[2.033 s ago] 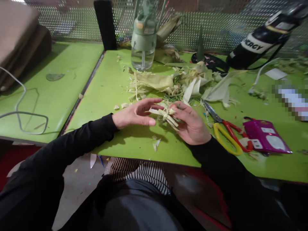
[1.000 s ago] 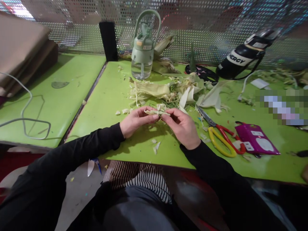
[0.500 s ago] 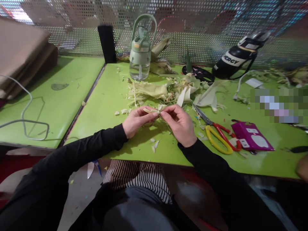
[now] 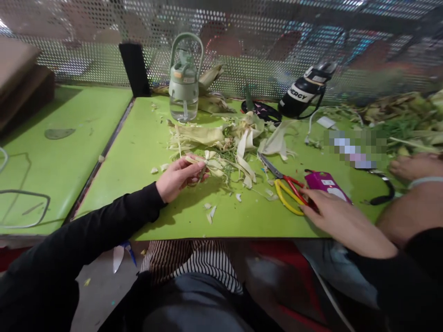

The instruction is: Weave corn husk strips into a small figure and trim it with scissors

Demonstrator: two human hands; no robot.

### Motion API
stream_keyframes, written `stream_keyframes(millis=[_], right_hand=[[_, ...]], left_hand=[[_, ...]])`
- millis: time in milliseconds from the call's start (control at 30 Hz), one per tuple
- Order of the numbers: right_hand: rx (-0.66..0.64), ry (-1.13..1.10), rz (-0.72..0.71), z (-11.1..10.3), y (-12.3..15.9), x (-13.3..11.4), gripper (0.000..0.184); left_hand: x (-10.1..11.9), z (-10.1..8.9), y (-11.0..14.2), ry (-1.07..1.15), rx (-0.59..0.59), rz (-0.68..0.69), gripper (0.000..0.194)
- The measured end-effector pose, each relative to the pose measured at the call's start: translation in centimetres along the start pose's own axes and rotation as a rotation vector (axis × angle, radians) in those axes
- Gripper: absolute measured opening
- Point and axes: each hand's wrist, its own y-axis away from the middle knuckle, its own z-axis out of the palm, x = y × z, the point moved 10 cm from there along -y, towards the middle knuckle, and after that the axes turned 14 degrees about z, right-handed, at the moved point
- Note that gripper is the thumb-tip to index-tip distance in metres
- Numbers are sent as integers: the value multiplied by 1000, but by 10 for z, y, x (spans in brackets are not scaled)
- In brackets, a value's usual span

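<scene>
Nearest, a black-and-white striped cloth covers the lap below the edge of the green table. A few pale husk scraps lie on the green surface just in from that edge.

The right hand reaches in low from the side, partly curled, its thumb and fingers at the handles of the scissors – how firmly they close on them, I cannot tell. The scissors lie on the table, one handle yellow and one red, blades pointing away and to the left. Just beyond the right hand is a purple packet, partly covered by it.

The left hand is closed in a pinch, thumb against fingers, on a small knotted husk piece, which sits above the near side of the husk heap. Its loose ends overlap the strips behind, so where it stops is hard to make out.

Off to the right, another person's hand rests near more leafy scraps. Behind the heap a pale green bottle stands upright; farther right, a black bottle leans – tilted toward the perforated screen along the back.
</scene>
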Motion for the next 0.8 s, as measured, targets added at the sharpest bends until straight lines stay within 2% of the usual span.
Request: stream_keyframes(millis=[67, 133, 233, 333, 433, 633, 733, 800], right_hand=[[59, 47, -17, 2, 4, -5, 33], [34, 76, 8, 5, 1, -10, 38], [-216, 58, 108, 22, -10, -5, 37], [-359, 57, 185, 32, -24, 4, 27], [-391, 100, 181, 35, -35, 5, 15], [-404, 169, 166, 27, -44, 0, 15], [-403, 184, 186, 22, -50, 10, 12], [-441, 113, 240, 24, -54, 26, 11]], left_hand=[[1, 1, 1, -5, -9, 21, 25], [3, 1, 1, -8, -24, 55, 26], [6, 2, 1, -14, -51, 88, 30], [8, 2, 1, -16, -68, 94, 34], [10, 4, -1, -9, -87, 112, 34], [18, 6, -4, -7, -92, 164, 35], [22, 5, -5, 7, -77, 170, 34], [23, 5, -5, 27, -71, 174, 33]])
